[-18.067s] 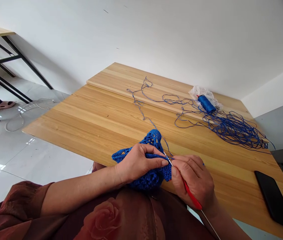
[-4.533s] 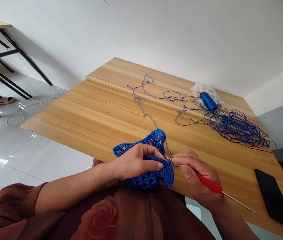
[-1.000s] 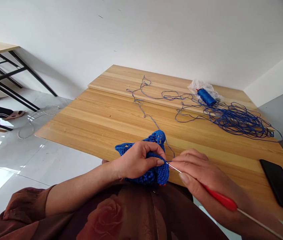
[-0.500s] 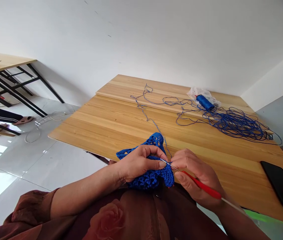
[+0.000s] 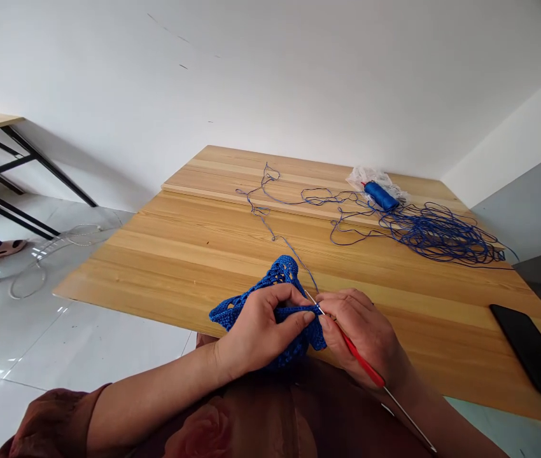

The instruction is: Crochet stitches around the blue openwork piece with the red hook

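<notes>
My left hand [image 5: 270,324] pinches the edge of a blue crocheted piece [image 5: 282,270] between thumb and forefinger, near the table's front edge. A crochet hook [image 5: 363,361] with a red grip is held in my right hand [image 5: 366,334]. Its slim metal tip lies at the crocheted edge, just beyond my left thumb, and its other metal end points down towards my forearm. A strand of blue yarn [image 5: 298,254] runs from the table to the work by the tip. Part of the piece is hidden behind my left hand.
A blue yarn spool [image 5: 381,196] lies on a clear plastic bag [image 5: 363,175] at the back of the wooden table [image 5: 156,254]. Beside it spreads loose tangled yarn [image 5: 447,235]. A black phone [image 5: 533,350] lies at the right. Another person's foot [image 5: 7,248] shows at the far left.
The view has shifted slightly, so the table things sit further left. My right hand has turned the hook steeper, its back end now pointing lower. Both hands keep their hold.
</notes>
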A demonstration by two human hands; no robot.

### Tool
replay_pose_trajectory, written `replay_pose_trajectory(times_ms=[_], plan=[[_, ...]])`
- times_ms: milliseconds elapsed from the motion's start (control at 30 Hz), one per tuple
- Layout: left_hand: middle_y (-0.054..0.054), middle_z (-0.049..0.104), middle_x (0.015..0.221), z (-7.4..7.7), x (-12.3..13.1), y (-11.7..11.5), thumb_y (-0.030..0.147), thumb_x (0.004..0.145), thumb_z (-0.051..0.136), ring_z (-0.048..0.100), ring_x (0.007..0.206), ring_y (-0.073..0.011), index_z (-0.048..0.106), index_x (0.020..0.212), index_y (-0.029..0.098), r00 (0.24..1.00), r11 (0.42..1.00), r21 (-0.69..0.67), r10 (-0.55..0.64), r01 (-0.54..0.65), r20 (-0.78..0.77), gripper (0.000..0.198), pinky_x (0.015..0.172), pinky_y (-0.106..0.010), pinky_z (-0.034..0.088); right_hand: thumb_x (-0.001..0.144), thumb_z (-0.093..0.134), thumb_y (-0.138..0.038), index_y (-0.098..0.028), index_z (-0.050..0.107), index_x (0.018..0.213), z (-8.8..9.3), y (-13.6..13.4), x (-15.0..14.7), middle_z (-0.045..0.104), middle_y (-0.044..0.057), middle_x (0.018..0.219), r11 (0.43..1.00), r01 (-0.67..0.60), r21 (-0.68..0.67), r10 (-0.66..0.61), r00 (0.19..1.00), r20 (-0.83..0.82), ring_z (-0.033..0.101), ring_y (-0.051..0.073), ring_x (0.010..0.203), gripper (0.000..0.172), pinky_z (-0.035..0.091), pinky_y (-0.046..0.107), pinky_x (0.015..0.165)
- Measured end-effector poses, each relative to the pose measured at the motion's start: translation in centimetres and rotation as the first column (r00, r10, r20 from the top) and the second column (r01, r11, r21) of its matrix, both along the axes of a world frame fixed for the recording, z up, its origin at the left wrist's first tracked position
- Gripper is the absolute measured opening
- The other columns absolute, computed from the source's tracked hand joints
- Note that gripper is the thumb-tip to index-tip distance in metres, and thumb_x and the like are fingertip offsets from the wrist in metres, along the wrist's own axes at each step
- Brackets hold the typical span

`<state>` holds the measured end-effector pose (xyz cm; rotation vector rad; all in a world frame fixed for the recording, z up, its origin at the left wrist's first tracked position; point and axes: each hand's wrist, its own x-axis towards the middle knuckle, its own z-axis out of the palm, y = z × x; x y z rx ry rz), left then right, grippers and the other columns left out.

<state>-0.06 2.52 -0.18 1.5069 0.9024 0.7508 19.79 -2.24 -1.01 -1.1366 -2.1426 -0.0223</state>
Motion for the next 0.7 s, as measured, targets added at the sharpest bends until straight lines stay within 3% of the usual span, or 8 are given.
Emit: replay_pose_trajectory(times_ms=[167, 300, 400, 567, 700], plan=[[-0.003, 0.078, 0.084, -0.4, 0.3, 0.3, 0.025, 0.084, 0.072, 0.069, 0.077, -0.0159, 0.076, 0.088, 0.016, 0.999, 0.998, 0.06, 0.017, -0.014, -0.036, 0.011, 0.074, -0.024, 0.052, 0.089, 0.065, -0.021, -0.013, 0.058, 0.123, 0.1, 0.7, 0.5, 0.069, 0.015, 0.109, 0.999, 0.047, 0.015, -0.048, 0.999, 0.026, 0.063, 0.028, 0.101, 0.036, 0.053, 0.045, 0.091], [-0.003, 0.079, 0.087, -0.8, 0.7, 0.6, 0.02, 0.082, 0.073, 0.071, 0.082, -0.0165, 0.077, 0.088, 0.016, 1.0, 0.998, 0.054, 0.013, -0.012, -0.015, 0.008, 0.079, -0.024, 0.052, 0.093, 0.061, -0.039, -0.015, 0.052, 0.131, -0.2, 1.2, 0.0, 0.062, 0.017, 0.127, 0.979, -0.04, -0.201, 0.018, 0.994, -0.11, 0.058, 0.03, 0.12, 0.046, 0.05, 0.044, 0.101], [-0.003, 0.079, 0.087, -1.0, 1.0, 0.8, 0.02, 0.082, 0.074, 0.071, 0.082, -0.0165, 0.077, 0.087, 0.016, 1.0, 1.0, 0.015, 0.013, -0.013, 0.015, 0.007, 0.081, -0.025, 0.052, 0.093, 0.062, -0.046, -0.017, 0.051, 0.13, -0.7, 1.6, -0.1, 0.064, 0.015, 0.123, 0.953, -0.083, -0.291, 0.035, 0.985, -0.168, 0.06, 0.028, 0.115, 0.049, 0.051, 0.043, 0.098], [-0.004, 0.077, 0.084, -1.0, 1.1, 1.0, 0.025, 0.082, 0.075, 0.068, 0.078, -0.0162, 0.077, 0.085, 0.015, 0.999, 0.999, -0.015, 0.037, -0.038, -0.005, 0.011, 0.077, -0.026, 0.051, 0.085, 0.072, -0.044, -0.016, 0.055, 0.123, -1.3, 1.5, 1.0, 0.066, 0.016, 0.116, 0.992, 0.041, -0.116, -0.052, 0.994, -0.096, 0.058, 0.031, 0.11, 0.051, 0.047, 0.047, 0.095], [-0.004, 0.076, 0.081, -0.8, 1.4, 1.0, 0.029, 0.082, 0.076, 0.066, 0.076, -0.0164, 0.076, 0.084, 0.015, 0.998, 0.998, -0.054, 0.04, -0.042, -0.041, 0.015, 0.075, -0.026, 0.051, 0.086, 0.071, -0.041, -0.02, 0.061, 0.109, -0.9, 1.1, 1.6, 0.072, 0.011, 0.103, 0.992, 0.122, 0.03, -0.123, 0.992, 0.018, 0.06, 0.029, 0.099, 0.033, 0.04, 0.045, 0.086]])
